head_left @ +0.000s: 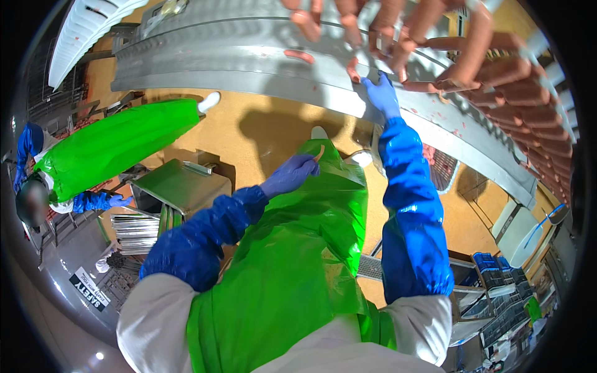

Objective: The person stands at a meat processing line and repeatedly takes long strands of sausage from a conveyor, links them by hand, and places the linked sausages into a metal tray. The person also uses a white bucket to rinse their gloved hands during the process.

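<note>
My left hand (291,174), in a purple-blue glove, is closed in front of my green apron (292,267). A small, thin, tan curved piece (320,153) sticks out from its fingers; its kind is unclear. Reaching forward, my right hand (381,98) is at the grey metal trough (242,62), thumb and forefinger apart. Its fingertips are just below hanging links of sausage (407,46), close to a lower sausage end (353,70); whether they touch is unclear. One loose sausage piece (300,56) lies in the trough.
More sausage strands (528,112) hang along the right. Under the trough stands a mesh basket (443,171) with reddish pieces. A co-worker in a green apron (118,140) is at the left, near a metal box (183,186). A white bin (521,236) stands at the right.
</note>
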Tool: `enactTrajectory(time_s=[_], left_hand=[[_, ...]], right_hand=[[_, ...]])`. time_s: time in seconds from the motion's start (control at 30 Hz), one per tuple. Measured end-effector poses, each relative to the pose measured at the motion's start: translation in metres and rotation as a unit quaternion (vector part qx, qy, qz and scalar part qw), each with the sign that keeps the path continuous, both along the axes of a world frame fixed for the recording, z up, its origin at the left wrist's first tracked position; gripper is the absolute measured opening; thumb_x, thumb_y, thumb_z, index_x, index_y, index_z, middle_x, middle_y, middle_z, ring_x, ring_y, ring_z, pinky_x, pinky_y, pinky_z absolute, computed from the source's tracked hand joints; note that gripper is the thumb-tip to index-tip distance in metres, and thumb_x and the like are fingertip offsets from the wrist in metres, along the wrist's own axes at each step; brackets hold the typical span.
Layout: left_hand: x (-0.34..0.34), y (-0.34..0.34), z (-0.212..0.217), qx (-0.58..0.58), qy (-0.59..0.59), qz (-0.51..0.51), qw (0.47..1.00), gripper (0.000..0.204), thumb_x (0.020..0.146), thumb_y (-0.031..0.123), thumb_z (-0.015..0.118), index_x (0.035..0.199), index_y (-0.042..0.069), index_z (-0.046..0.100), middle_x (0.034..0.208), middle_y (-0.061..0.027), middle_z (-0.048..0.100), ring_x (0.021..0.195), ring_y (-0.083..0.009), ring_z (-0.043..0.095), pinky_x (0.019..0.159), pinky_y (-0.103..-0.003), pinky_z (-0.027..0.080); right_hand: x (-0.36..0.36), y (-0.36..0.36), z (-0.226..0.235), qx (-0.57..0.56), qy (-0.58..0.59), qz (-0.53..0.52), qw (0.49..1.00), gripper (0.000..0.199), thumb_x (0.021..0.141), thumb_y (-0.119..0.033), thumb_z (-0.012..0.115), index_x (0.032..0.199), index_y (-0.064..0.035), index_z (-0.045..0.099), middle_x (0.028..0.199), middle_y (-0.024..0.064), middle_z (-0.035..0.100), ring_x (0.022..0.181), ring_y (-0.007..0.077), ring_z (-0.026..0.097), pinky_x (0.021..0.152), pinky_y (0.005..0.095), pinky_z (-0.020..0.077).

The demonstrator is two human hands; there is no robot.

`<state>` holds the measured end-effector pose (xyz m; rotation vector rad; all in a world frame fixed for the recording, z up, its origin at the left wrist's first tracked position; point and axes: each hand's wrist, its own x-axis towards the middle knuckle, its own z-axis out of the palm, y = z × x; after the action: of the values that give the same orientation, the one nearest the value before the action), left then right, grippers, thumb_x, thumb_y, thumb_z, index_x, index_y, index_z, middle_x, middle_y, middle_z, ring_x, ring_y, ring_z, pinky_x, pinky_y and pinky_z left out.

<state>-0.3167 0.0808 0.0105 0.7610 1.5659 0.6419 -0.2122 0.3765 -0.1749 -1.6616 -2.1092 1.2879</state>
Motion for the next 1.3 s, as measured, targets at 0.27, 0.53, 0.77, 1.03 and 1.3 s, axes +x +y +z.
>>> enactTrajectory(time_s=[0.27, 0.53, 0.77, 1.03, 1.3], left_hand=[[-0.092, -0.112, -0.005, -0.027, 0.103, 0.159, 0.981, 0.036, 0.100, 0.022, 0.042, 0.089, -0.002, 0.066, 0.085, -0.0100, 0.068, 0.085, -0.0207, 0.063, 0.082, -0.034, 0.048], [-0.088, -0.120, -0.022, -0.033, 0.016, 0.185, 0.982, 0.036, 0.100, 0.021, 0.042, 0.085, -0.001, 0.065, 0.084, -0.0095, 0.067, 0.081, -0.0187, 0.063, 0.074, -0.035, 0.050], [-0.069, -0.063, -0.053, 0.051, 0.003, 0.047, 0.998, 0.031, 0.098, 0.019, 0.045, 0.085, -0.001, 0.066, 0.079, -0.0088, 0.066, 0.078, -0.0182, 0.062, 0.078, -0.033, 0.049], [0.062, 0.037, 0.030, 0.208, 0.078, -0.078, 0.972, 0.026, 0.098, 0.018, 0.048, 0.091, 0.002, 0.067, 0.085, -0.0132, 0.068, 0.085, -0.0227, 0.064, 0.080, -0.036, 0.049], [0.254, 0.109, 0.038, 0.567, 0.380, -0.291, 0.671, 0.021, 0.096, 0.008, 0.052, 0.109, -0.002, 0.064, 0.110, -0.0190, 0.061, 0.110, -0.0383, 0.057, 0.094, -0.048, 0.046]], right_hand=[[-0.217, -0.037, 0.026, -0.058, -0.107, 0.102, 0.987, 0.083, 0.079, -0.070, 0.058, 0.132, -0.0069, 0.060, 0.144, 0.0235, 0.050, 0.134, 0.0368, 0.047, 0.110, 0.0433, 0.0381], [-0.194, -0.051, -0.014, 0.161, -0.055, 0.270, 0.948, 0.012, 0.079, -0.023, 0.061, 0.082, -0.0186, 0.072, 0.087, 0.0158, 0.068, 0.089, 0.0354, 0.067, 0.074, 0.0481, 0.0526], [0.051, -0.017, 0.080, -0.035, 0.260, 0.087, 0.961, 0.011, 0.090, -0.016, 0.059, 0.085, -0.0073, 0.056, 0.077, 0.0079, 0.059, 0.071, 0.0193, 0.058, 0.066, 0.0365, 0.0490], [0.252, -0.075, 0.148, -0.070, -0.013, -0.189, 0.979, 0.041, 0.085, -0.019, 0.070, 0.121, -0.0054, 0.057, 0.114, 0.0115, 0.060, 0.103, 0.0192, 0.059, 0.087, 0.0301, 0.0486], [0.373, -0.150, 0.213, 0.006, 0.330, 0.005, 0.944, 0.073, 0.084, -0.009, 0.061, 0.151, -0.0042, 0.032, 0.151, 0.0198, 0.038, 0.141, 0.0327, 0.037, 0.117, 0.0408, 0.0293]])
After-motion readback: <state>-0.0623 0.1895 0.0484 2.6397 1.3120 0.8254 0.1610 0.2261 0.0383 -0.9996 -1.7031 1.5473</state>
